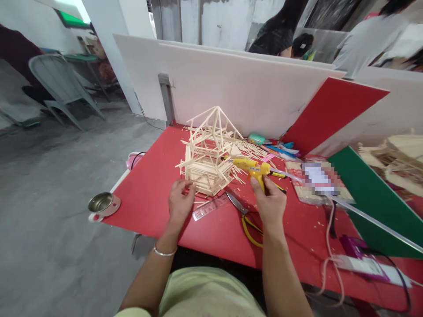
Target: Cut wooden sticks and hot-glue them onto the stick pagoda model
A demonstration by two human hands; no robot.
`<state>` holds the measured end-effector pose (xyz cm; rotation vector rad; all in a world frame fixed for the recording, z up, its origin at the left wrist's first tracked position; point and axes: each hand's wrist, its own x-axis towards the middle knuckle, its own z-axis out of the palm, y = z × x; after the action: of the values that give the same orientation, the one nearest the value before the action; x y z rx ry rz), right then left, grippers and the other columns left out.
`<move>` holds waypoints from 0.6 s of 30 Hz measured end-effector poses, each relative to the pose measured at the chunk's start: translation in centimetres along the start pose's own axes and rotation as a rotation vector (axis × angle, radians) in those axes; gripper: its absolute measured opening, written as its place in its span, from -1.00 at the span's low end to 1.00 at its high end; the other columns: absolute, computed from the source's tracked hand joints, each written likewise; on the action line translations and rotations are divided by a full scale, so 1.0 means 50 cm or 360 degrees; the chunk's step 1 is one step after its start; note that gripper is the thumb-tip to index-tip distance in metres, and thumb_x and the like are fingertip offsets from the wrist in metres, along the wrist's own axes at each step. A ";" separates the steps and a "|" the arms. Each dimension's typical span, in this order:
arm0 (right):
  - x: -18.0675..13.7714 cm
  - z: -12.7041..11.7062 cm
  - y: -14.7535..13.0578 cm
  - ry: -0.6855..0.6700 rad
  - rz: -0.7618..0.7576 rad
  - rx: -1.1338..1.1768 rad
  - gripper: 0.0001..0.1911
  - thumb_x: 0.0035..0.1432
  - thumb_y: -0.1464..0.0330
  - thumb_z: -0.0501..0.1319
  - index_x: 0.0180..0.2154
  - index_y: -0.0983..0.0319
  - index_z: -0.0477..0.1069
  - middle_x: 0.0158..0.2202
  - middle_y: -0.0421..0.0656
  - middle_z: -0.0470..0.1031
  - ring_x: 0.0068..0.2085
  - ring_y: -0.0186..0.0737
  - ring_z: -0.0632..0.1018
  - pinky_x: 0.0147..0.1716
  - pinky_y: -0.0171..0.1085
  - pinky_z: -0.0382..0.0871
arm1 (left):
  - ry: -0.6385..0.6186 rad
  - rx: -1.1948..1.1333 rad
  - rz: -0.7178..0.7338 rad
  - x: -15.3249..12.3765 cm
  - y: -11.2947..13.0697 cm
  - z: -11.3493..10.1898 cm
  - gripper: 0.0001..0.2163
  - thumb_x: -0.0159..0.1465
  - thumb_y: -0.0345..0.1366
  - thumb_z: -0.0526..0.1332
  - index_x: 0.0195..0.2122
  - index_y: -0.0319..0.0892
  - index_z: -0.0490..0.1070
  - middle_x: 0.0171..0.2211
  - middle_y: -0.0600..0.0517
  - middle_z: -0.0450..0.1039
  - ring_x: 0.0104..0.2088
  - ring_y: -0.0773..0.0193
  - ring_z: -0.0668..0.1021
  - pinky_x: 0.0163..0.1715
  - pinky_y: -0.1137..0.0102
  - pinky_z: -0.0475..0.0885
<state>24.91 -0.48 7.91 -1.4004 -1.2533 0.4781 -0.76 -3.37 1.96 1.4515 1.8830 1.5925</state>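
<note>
A small house frame of pale wooden sticks [208,152] stands on the red table [155,185]. My left hand [180,200] rests at the model's front left corner, fingers pinched on a thin stick there. My right hand [269,198] grips a yellow hot glue gun [253,168], its nozzle pointing left at the model's right side. Loose sticks [247,152] lie scattered behind and to the right of the model.
A clear ruler [211,208] and yellow-handled scissors [244,215] lie in front of the model. A metal cup [101,202] hangs at the table's left edge. White and red boards [251,88] wall the back. Cables and a power strip [363,264] lie right. Other people sit beyond.
</note>
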 end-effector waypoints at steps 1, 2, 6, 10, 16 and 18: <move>0.006 0.003 0.004 0.0032 -0.0033 -0.0053 -0.44 0.09 -0.01 0.37 -0.08 0.31 0.63 -0.14 -0.06 0.66 -0.17 -0.08 0.62 -0.09 -0.20 0.49 | 0.0013 0.0057 0.0000 0.015 -0.005 -0.009 -0.83 0.28 -0.18 0.27 -0.30 -0.15 0.57 -0.27 -0.02 0.53 -0.25 0.21 0.58 -0.24 0.33 0.49; 0.011 0.004 0.009 0.0054 -0.0057 -0.0089 -0.45 0.10 -0.01 0.36 -0.09 0.31 0.63 -0.13 -0.06 0.66 -0.15 -0.07 0.62 -0.07 -0.20 0.49 | 0.0052 0.0092 -0.0005 0.029 -0.011 -0.017 -0.82 0.28 -0.16 0.26 -0.32 -0.15 0.56 -0.30 -0.02 0.54 -0.25 0.20 0.58 -0.23 0.32 0.48; 0.024 0.008 0.022 0.0067 -0.0094 -0.0061 -0.47 0.12 0.02 0.36 -0.07 0.31 0.63 -0.06 -0.02 0.65 -0.08 -0.02 0.63 0.01 -0.14 0.47 | 0.0073 0.0184 -0.0007 0.071 -0.020 -0.033 -0.78 0.28 -0.12 0.26 -0.35 -0.14 0.56 -0.30 -0.02 0.53 -0.25 0.18 0.57 -0.18 0.30 0.46; 0.024 0.007 0.024 0.0112 -0.0135 -0.0087 -0.51 0.10 0.05 0.39 -0.08 0.28 0.64 -0.07 -0.04 0.65 -0.07 -0.01 0.63 0.05 -0.10 0.47 | -0.0024 0.0499 -0.0022 0.091 -0.014 -0.044 -0.78 0.25 -0.07 0.28 -0.36 -0.10 0.57 -0.21 -0.03 0.52 -0.23 0.13 0.57 -0.25 0.30 0.42; 0.031 -0.003 0.018 0.0027 0.0009 0.0013 -0.54 0.09 0.03 0.39 -0.17 0.28 0.62 -0.22 -0.11 0.63 -0.23 -0.16 0.57 -0.13 -0.19 0.47 | -0.0097 0.0401 -0.0024 0.104 -0.012 -0.053 -0.82 0.22 -0.11 0.31 -0.37 -0.10 0.52 -0.19 -0.02 0.48 -0.13 0.11 0.56 -0.18 0.30 0.47; 0.034 -0.008 0.015 -0.0077 0.0082 0.0033 -0.56 0.09 0.02 0.38 -0.23 0.27 0.60 -0.33 -0.17 0.57 -0.33 -0.25 0.50 -0.26 -0.27 0.43 | -0.0105 0.0220 -0.0075 0.105 -0.014 -0.047 -0.83 0.20 -0.12 0.32 -0.31 -0.10 0.53 -0.13 -0.03 0.47 -0.07 0.11 0.55 -0.17 0.31 0.51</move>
<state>26.16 0.96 7.95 -1.4136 -1.2499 0.5621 -5.25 -0.43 4.13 1.4834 2.0088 1.4007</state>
